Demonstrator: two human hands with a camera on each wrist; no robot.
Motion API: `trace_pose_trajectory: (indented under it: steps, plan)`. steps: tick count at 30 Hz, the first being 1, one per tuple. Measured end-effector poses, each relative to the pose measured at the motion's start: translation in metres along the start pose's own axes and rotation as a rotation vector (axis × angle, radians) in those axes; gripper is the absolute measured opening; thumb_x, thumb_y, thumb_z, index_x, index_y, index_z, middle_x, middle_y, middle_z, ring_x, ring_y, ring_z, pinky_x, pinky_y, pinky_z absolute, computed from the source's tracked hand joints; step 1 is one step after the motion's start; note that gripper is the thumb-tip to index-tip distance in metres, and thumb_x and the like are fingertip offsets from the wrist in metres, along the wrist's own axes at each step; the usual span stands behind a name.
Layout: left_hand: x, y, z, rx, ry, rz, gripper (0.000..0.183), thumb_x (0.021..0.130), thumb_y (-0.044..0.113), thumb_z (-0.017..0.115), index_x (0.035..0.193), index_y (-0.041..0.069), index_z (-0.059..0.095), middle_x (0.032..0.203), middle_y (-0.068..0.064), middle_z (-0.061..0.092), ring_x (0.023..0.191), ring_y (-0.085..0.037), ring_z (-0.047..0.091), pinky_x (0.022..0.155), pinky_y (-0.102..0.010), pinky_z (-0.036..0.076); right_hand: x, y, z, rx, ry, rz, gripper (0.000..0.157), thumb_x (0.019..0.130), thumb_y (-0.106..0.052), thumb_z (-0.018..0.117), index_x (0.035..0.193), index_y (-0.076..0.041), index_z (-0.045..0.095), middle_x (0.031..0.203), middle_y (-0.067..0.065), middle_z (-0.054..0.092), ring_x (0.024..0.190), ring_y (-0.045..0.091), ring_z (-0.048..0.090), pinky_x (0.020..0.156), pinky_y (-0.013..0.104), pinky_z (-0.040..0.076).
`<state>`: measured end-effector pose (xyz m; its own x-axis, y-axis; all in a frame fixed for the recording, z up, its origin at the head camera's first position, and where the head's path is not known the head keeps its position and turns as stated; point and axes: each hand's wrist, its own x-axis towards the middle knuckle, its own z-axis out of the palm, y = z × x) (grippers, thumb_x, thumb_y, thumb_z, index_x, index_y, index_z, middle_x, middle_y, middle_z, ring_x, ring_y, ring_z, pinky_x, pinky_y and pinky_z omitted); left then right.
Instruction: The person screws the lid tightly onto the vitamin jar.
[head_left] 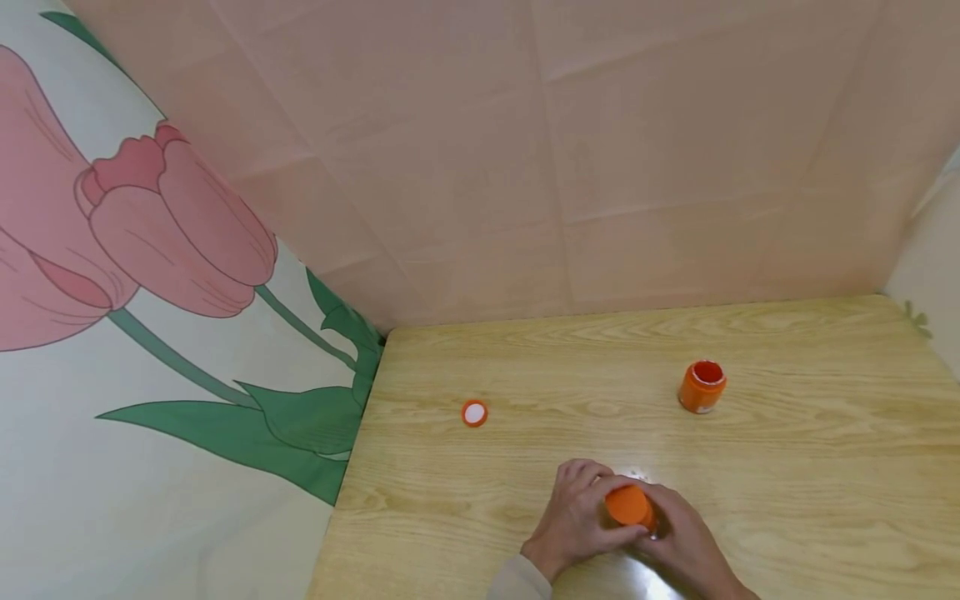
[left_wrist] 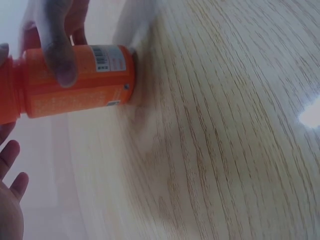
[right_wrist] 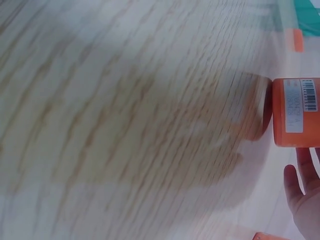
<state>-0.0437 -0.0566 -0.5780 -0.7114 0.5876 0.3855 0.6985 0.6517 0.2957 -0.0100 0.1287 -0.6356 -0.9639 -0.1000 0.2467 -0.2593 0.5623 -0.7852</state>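
Note:
Both hands are at an orange plastic bottle [head_left: 641, 518] near the front of the table. My left hand [head_left: 573, 517] grips its orange cap [head_left: 627, 505] from the left, thumb and fingers around the rim. My right hand [head_left: 686, 537] holds the body from the right. In the left wrist view, the right thumb lies along the bottle [left_wrist: 85, 82], whose base is close over the wood; the cap [left_wrist: 7, 92] sits at the neck and runs out of frame. A barcode label [right_wrist: 301, 102] shows on its side in the right wrist view.
An uncapped orange jar [head_left: 702, 392] with a red interior stands behind and to the right of the hands. A small orange lid [head_left: 474, 412] lies with its white inner side up at left. A plain cloth [head_left: 555, 167] hangs behind the wooden table [head_left: 420, 500].

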Motion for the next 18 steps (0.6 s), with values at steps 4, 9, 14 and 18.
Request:
trace_pose_trajectory:
  steps: [4,9,14,18]
  plan:
    - [-0.001,-0.0016,0.0001,0.005,0.014,0.015,0.058,0.074,0.054,0.08,0.124,0.028,0.065,0.106,0.01,0.062,0.106,-0.007,0.052,0.104,-0.028,0.036,0.0012,-0.0003,0.001,-0.016,0.034,-0.04,0.071,0.056,-0.02,0.095,0.121,-0.019,0.067,0.108,-0.006,0.068,0.098,-0.001,0.055,0.089,0.007,0.035]
    - [-0.0021,-0.003,-0.001,-0.004,0.018,0.032,0.057,0.075,0.05,0.081,0.125,0.027,0.064,0.108,0.009,0.062,0.108,-0.008,0.052,0.102,-0.028,0.037,0.0014,-0.0018,0.0016,-0.016,0.049,-0.062,0.073,0.053,-0.02,0.095,0.12,-0.017,0.067,0.107,-0.003,0.069,0.098,-0.003,0.054,0.088,0.005,0.034]
    - [-0.0023,-0.0033,-0.0019,-0.016,-0.004,0.039,0.06,0.075,0.047,0.081,0.129,0.028,0.063,0.111,0.009,0.062,0.109,-0.009,0.051,0.101,-0.026,0.037,0.0014,-0.0026,0.0008,-0.007,0.056,-0.076,0.073,0.052,-0.017,0.095,0.12,-0.015,0.067,0.107,0.0,0.07,0.099,-0.003,0.054,0.088,0.004,0.033]
    - [-0.0026,-0.0024,-0.0025,-0.017,-0.05,0.032,0.062,0.075,0.045,0.081,0.133,0.031,0.06,0.117,0.01,0.061,0.112,-0.008,0.049,0.102,-0.025,0.036,0.0006,-0.0019,0.0006,0.0,0.047,-0.059,0.074,0.052,-0.018,0.095,0.121,-0.016,0.067,0.108,-0.001,0.069,0.099,-0.003,0.054,0.087,0.005,0.034]
